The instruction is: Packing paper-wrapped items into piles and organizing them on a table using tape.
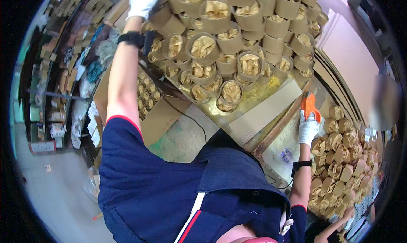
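Where the table spreads out, stacked cardboard tubes stuffed with brown paper crowd it, a cardboard strip lying near the edge. The gloved left hand is beside the tubes, though I cannot tell its grip; the gloved right hand clasps an orange tool just right of the strip.

Matt cardboard rings on the glossy-topped counter hold rough, crumpled paper; by the counter's edge are a ribbed cardboard sheet, a smooth plastic tool and a cloth glove.
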The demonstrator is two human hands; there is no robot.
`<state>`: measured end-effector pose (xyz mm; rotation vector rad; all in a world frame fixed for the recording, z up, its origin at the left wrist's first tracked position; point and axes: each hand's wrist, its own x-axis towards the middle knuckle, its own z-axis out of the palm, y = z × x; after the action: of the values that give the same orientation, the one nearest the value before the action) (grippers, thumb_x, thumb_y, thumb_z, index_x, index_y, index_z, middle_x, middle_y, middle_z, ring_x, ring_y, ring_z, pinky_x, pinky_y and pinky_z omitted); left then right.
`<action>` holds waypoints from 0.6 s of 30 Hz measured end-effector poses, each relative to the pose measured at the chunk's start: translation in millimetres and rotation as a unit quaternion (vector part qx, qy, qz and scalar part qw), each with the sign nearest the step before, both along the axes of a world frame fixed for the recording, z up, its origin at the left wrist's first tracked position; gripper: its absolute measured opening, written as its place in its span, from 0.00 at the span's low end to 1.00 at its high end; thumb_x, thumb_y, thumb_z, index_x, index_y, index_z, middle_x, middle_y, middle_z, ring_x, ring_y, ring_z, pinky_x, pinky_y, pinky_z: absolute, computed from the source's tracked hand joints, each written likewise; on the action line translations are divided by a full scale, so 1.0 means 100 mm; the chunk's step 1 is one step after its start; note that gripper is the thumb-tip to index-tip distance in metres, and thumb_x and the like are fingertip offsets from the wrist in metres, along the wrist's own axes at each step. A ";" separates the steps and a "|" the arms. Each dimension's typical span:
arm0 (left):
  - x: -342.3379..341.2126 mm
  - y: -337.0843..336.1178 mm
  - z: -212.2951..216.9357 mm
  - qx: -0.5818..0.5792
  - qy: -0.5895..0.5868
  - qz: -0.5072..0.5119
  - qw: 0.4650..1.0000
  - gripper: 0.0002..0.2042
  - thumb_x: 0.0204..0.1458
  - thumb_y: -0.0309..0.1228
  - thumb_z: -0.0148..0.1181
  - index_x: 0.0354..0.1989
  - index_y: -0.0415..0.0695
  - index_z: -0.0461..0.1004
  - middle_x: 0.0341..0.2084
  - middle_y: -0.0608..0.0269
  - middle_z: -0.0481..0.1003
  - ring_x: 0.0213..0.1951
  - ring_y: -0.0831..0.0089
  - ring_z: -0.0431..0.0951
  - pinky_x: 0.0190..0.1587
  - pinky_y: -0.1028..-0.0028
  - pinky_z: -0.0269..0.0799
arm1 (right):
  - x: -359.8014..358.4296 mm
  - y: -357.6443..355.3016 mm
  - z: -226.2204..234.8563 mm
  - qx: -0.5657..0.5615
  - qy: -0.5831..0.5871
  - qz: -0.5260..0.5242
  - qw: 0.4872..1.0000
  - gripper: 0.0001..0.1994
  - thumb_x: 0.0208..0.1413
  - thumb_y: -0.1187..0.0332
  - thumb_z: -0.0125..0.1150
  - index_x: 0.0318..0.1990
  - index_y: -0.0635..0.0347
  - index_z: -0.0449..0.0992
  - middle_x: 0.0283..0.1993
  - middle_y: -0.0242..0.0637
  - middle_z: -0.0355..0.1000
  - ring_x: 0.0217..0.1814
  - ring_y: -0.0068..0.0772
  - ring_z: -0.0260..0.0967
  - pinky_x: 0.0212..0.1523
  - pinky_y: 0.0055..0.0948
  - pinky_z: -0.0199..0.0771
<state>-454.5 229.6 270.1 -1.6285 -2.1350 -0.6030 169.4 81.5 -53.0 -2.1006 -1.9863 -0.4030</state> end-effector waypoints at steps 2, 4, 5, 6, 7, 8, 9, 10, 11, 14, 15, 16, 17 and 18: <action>-0.06 0.06 -0.04 0.198 0.223 -0.145 0.943 0.24 0.50 0.39 0.71 0.52 0.37 0.78 0.48 0.51 0.80 0.50 0.65 0.79 0.57 0.68 0.73 | 0.02 0.04 -0.03 0.081 0.087 0.071 0.990 0.17 0.57 0.55 0.67 0.40 0.62 0.78 0.37 0.49 0.79 0.36 0.55 0.77 0.41 0.47 0.77; 0.89 -0.22 -0.27 0.249 0.039 -0.300 0.920 0.15 0.56 0.25 0.65 0.52 0.38 0.78 0.50 0.53 0.80 0.50 0.66 0.80 0.58 0.69 0.73 | 0.05 -0.03 0.12 -0.018 0.122 0.043 0.991 0.16 0.61 0.54 0.60 0.41 0.60 0.79 0.37 0.47 0.79 0.39 0.52 0.76 0.43 0.46 0.76; 1.29 -0.42 -0.50 0.216 -0.209 -0.406 0.863 0.12 0.58 0.20 0.60 0.50 0.37 0.78 0.48 0.53 0.80 0.50 0.66 0.80 0.56 0.69 0.74 | 0.08 0.01 0.09 0.035 0.104 0.071 0.991 0.18 0.63 0.52 0.55 0.38 0.59 0.79 0.31 0.48 0.78 0.34 0.51 0.76 0.38 0.46 0.75; 1.72 -0.76 -0.51 0.128 -0.078 -0.424 0.893 0.11 0.59 0.16 0.56 0.49 0.35 0.78 0.46 0.52 0.81 0.48 0.64 0.81 0.54 0.68 0.75 | 0.26 0.05 -0.19 -0.041 0.124 0.000 0.991 0.19 0.64 0.52 0.53 0.33 0.58 0.78 0.26 0.47 0.77 0.29 0.51 0.75 0.32 0.47 0.74; 2.08 -1.06 -0.59 0.046 -0.030 -0.497 0.866 0.12 0.51 0.17 0.63 0.44 0.36 0.79 0.41 0.49 0.81 0.43 0.57 0.83 0.48 0.64 0.78 | 0.11 0.18 -0.02 -0.054 0.134 0.010 0.989 0.19 0.64 0.52 0.52 0.29 0.58 0.78 0.25 0.47 0.76 0.26 0.50 0.74 0.28 0.48 0.72; 2.33 -1.31 -0.80 -0.004 0.047 -0.568 0.822 0.13 0.50 0.20 0.64 0.45 0.37 0.78 0.40 0.49 0.81 0.42 0.54 0.82 0.47 0.62 0.78 | 0.07 0.30 -0.09 -0.075 0.201 -0.026 0.976 0.19 0.62 0.53 0.54 0.29 0.58 0.79 0.26 0.47 0.77 0.27 0.49 0.75 0.29 0.47 0.73; 2.54 -1.52 -1.04 -0.094 0.015 -0.581 0.808 0.14 0.49 0.22 0.65 0.46 0.37 0.78 0.44 0.49 0.80 0.43 0.53 0.81 0.47 0.61 0.78 | -0.09 0.36 0.16 -0.111 0.196 -0.021 0.974 0.22 0.62 0.50 0.56 0.29 0.61 0.79 0.26 0.49 0.77 0.30 0.48 0.77 0.30 0.47 0.75; 2.75 -1.66 -1.27 -0.181 -0.006 -0.598 0.781 0.16 0.49 0.25 0.66 0.48 0.38 0.77 0.47 0.48 0.79 0.44 0.52 0.80 0.47 0.60 0.78 | -0.08 0.38 0.11 -0.089 0.215 -0.052 0.971 0.21 0.60 0.51 0.57 0.28 0.62 0.78 0.27 0.50 0.77 0.30 0.50 0.78 0.30 0.48 0.76; 2.87 -1.74 -1.54 -0.204 -0.016 -0.590 0.781 0.20 0.48 0.26 0.66 0.52 0.39 0.76 0.53 0.47 0.75 0.48 0.52 0.79 0.48 0.60 0.77 | -0.14 0.35 0.19 -0.093 0.191 -0.063 0.975 0.20 0.59 0.51 0.59 0.29 0.62 0.78 0.29 0.49 0.77 0.31 0.51 0.77 0.31 0.49 0.76; 3.04 -1.94 -2.07 -0.230 -0.029 -0.531 0.815 0.31 0.46 0.30 0.69 0.62 0.43 0.69 0.67 0.45 0.61 0.56 0.48 0.73 0.55 0.58 0.74 | -0.17 -0.08 0.53 0.005 0.208 -0.016 0.978 0.17 0.57 0.52 0.60 0.36 0.58 0.78 0.34 0.48 0.77 0.35 0.53 0.76 0.34 0.50 0.76; 2.99 -1.99 -2.28 -0.261 0.007 -0.472 0.842 0.38 0.46 0.38 0.70 0.68 0.45 0.62 0.68 0.42 0.58 0.59 0.44 0.70 0.59 0.57 0.71 | -0.17 -0.27 0.73 -0.021 0.247 -0.012 0.969 0.13 0.58 0.54 0.59 0.39 0.53 0.77 0.35 0.46 0.76 0.37 0.54 0.74 0.38 0.49 0.76; 3.15 -2.05 -2.41 -0.252 0.004 -0.483 0.839 0.38 0.46 0.38 0.70 0.68 0.45 0.62 0.68 0.42 0.58 0.59 0.44 0.70 0.59 0.57 0.71 | 0.02 -0.48 0.62 0.037 0.297 0.010 0.954 0.12 0.59 0.55 0.59 0.40 0.52 0.79 0.36 0.45 0.77 0.38 0.54 0.74 0.39 0.47 0.76; 3.21 -2.09 -2.46 -0.326 0.000 -0.408 0.853 0.42 0.46 0.42 0.69 0.70 0.47 0.58 0.68 0.40 0.58 0.59 0.43 0.70 0.59 0.56 0.70 | 0.11 -0.69 0.70 0.031 0.312 -0.005 0.949 0.13 0.60 0.55 0.58 0.40 0.53 0.80 0.35 0.44 0.78 0.37 0.49 0.76 0.38 0.44 0.76; 3.25 -2.13 -2.53 -0.397 -0.002 -0.328 0.857 0.45 0.46 0.46 0.69 0.73 0.48 0.54 0.67 0.38 0.58 0.60 0.41 0.70 0.59 0.55 0.70 | 0.22 -0.90 0.80 0.025 0.328 -0.019 0.944 0.14 0.61 0.55 0.57 0.39 0.54 0.80 0.35 0.43 0.78 0.36 0.45 0.77 0.37 0.41 0.77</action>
<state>-130.0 17.1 16.7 -2.8390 -1.8884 0.1840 191.4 -8.1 26.7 -1.8998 -1.5200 0.2247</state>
